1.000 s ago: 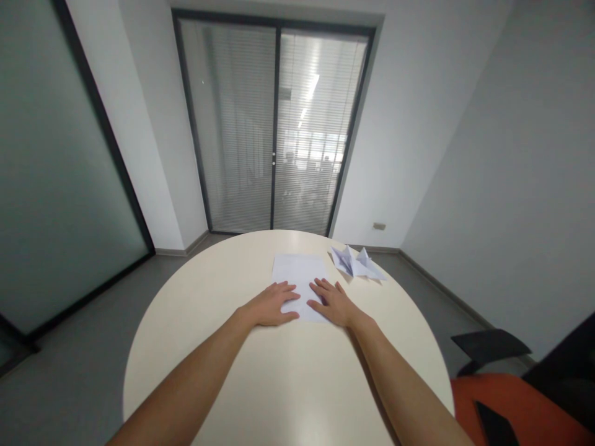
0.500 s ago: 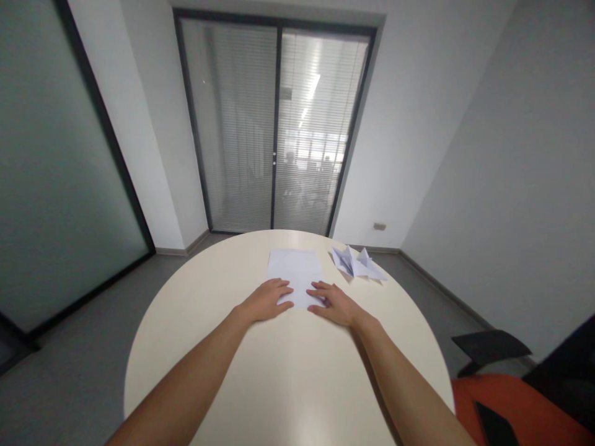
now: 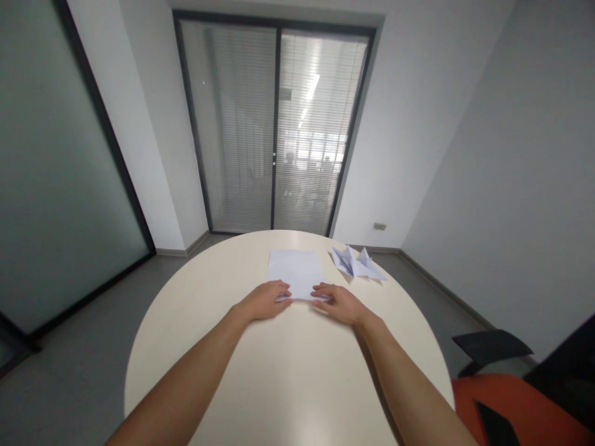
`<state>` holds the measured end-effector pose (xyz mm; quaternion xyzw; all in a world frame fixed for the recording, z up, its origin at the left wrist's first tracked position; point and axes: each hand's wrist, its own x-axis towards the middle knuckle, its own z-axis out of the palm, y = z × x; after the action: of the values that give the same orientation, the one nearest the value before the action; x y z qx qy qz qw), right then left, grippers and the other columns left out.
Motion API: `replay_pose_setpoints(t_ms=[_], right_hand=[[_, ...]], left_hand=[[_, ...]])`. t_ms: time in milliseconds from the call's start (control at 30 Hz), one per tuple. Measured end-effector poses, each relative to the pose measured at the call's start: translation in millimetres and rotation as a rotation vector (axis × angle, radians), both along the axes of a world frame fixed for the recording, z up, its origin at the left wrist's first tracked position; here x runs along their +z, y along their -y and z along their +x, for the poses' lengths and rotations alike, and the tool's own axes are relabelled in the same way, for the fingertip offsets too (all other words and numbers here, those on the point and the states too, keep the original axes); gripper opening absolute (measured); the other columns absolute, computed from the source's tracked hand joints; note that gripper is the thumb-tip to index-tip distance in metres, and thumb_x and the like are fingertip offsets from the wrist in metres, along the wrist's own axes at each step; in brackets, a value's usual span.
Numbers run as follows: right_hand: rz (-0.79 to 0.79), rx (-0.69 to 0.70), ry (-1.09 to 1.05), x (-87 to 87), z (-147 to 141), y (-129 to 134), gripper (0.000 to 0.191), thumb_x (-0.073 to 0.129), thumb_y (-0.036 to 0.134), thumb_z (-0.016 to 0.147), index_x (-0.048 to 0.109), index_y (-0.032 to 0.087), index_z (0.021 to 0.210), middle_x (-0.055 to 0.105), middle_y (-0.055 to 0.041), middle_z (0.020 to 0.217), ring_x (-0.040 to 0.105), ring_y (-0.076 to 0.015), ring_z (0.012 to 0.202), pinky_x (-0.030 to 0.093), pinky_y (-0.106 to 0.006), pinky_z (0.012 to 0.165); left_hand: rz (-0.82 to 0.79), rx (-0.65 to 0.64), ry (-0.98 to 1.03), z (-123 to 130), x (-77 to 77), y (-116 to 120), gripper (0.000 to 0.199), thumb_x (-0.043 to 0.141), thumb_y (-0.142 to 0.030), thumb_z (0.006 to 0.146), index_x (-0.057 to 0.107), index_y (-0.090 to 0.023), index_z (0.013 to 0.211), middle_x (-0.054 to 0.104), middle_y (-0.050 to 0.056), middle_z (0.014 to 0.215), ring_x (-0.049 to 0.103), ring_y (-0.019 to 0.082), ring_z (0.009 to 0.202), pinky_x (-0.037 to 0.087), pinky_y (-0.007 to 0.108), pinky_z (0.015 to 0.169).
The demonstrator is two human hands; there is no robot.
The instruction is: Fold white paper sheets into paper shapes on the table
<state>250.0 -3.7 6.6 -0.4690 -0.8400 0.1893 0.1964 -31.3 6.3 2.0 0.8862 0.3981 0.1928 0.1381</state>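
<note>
A white sheet of paper (image 3: 295, 267) lies on the round table in front of me, its near edge slightly raised. My left hand (image 3: 269, 298) grips the near left corner, fingers on top and thumb at the edge. At the near right corner, my right hand (image 3: 341, 303) holds the sheet the same way. Parts of both corners are hidden under my fingers. Folded white paper shapes (image 3: 356, 263) with upright points sit to the right of the sheet, apart from my hands.
The cream round table (image 3: 279, 371) has its curved edge on both sides of my arms. An orange chair (image 3: 515, 402) with black armrests stands close at the right. Beyond the far edge is a glass partition with blinds (image 3: 232, 124).
The sheet's near edge has come up from the table and moved slightly away from me, pinched at both corners. My hands have barely shifted.
</note>
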Motion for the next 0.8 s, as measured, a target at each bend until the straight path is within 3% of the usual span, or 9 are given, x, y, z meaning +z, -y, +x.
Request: replay_pose_setpoints(t_ms=[100,233,333,433,667,800], right_hand=[[-0.035,-0.016,-0.033,-3.2,6.2,-1.8,0.058,0.064,0.061,0.083,0.071,0.019,0.123,0.062,-0.0118,0.138,0.052,-0.0326,0.132,0.042,-0.045,0.11],[-0.006,-0.018,-0.078,-6.6,12.2,-3.9,0.047,0.054,0.051,0.091,0.071,0.019,0.121,0.067,-0.0106,0.13,0.063,-0.0299,0.117,0.05,-0.039,0.098],[-0.005,-0.04,-0.075,-3.9,13.0,-3.1,0.046,0.049,0.053,0.094,0.073,0.018,0.112,0.076,-0.0083,0.105,0.069,-0.0256,0.088,0.052,-0.035,0.08],[0.007,-0.096,-0.081,-0.6,11.4,-1.6,0.049,0.047,0.057,0.094,0.073,0.015,0.093,0.074,-0.0065,0.081,0.064,-0.0218,0.071,0.048,-0.031,0.066],[0.013,-0.182,-0.114,-6.8,12.8,-4.7,0.047,0.058,0.062,0.087,0.068,0.015,0.082,0.07,-0.0063,0.075,0.061,-0.0208,0.067,0.041,-0.029,0.058],[0.028,-0.209,-0.106,-13.4,16.0,-10.3,0.047,0.053,0.059,0.09,0.065,0.016,0.077,0.069,-0.0056,0.074,0.059,-0.0199,0.067,0.041,-0.029,0.059]], left_hand=[[-0.034,-0.013,0.047,-4.1,3.8,-0.2,0.034,0.049,-0.042,0.093,0.074,-0.022,0.104,0.066,0.007,0.13,0.062,0.024,0.116,0.045,0.034,0.103],[-0.097,-0.012,0.08,-12.5,7.7,-1.6,0.031,0.055,-0.037,0.086,0.074,-0.023,0.106,0.071,0.006,0.121,0.064,0.024,0.11,0.046,0.032,0.1],[-0.175,0.034,0.102,-20.1,9.5,-4.0,0.032,0.055,-0.036,0.084,0.074,-0.022,0.106,0.074,0.006,0.111,0.066,0.024,0.101,0.048,0.032,0.094],[-0.214,0.08,0.119,-26.9,10.6,-7.1,0.031,0.055,-0.039,0.085,0.074,-0.018,0.098,0.075,0.008,0.103,0.067,0.025,0.093,0.049,0.033,0.087],[-0.173,0.074,0.202,-31.6,12.0,-13.0,0.032,0.049,-0.043,0.092,0.07,-0.018,0.094,0.072,0.007,0.103,0.064,0.024,0.094,0.046,0.032,0.089],[-0.191,0.081,0.246,-31.5,10.5,-14.0,0.034,0.048,-0.046,0.093,0.068,-0.018,0.093,0.071,0.005,0.093,0.063,0.02,0.083,0.046,0.031,0.08]])
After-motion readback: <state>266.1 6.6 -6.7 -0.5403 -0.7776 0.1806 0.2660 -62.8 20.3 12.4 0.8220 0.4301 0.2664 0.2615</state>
